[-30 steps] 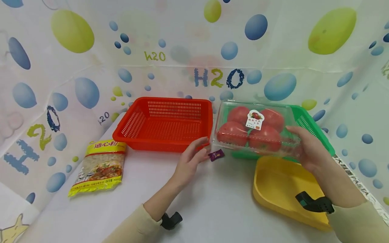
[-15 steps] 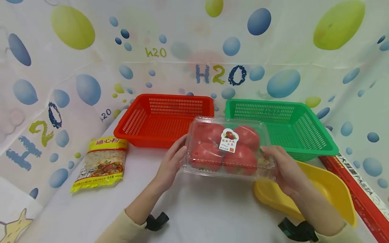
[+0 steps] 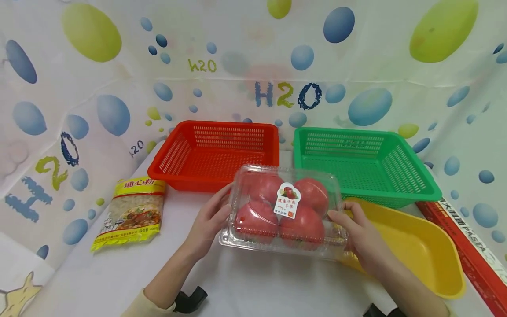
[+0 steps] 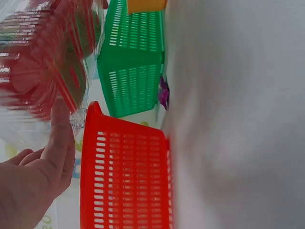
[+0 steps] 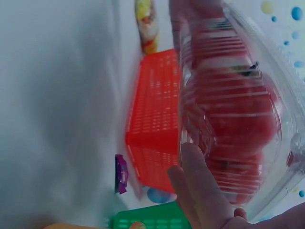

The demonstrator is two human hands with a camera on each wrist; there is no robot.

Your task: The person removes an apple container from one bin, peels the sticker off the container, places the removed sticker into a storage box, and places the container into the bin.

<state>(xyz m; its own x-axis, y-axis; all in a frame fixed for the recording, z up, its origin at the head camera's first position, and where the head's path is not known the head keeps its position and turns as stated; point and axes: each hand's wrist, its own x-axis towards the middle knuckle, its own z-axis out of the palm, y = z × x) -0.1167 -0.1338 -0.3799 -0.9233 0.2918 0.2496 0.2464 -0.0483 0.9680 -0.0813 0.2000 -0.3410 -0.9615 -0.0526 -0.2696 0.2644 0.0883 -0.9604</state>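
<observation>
Head view: tomato box (image 3: 283, 211), gripped at each end by left hand (image 3: 206, 222) and right hand (image 3: 356, 233) fingers, has moved from the green basket (image 3: 364, 165) toward the person.

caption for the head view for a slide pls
Both hands hold a clear box of tomatoes above the table, before red and green baskets.

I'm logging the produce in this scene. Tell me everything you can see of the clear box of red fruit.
The clear box is a thin, ribbed, see-through plastic clamshell, lid shut, holding four round red fruits packed two by two. A small white sticker with a fruit picture and red print sits on the lid's middle. It is tilted a little toward the camera, in front of the red basket and green basket. The left hand holds its left end and the right hand its right end.
</observation>
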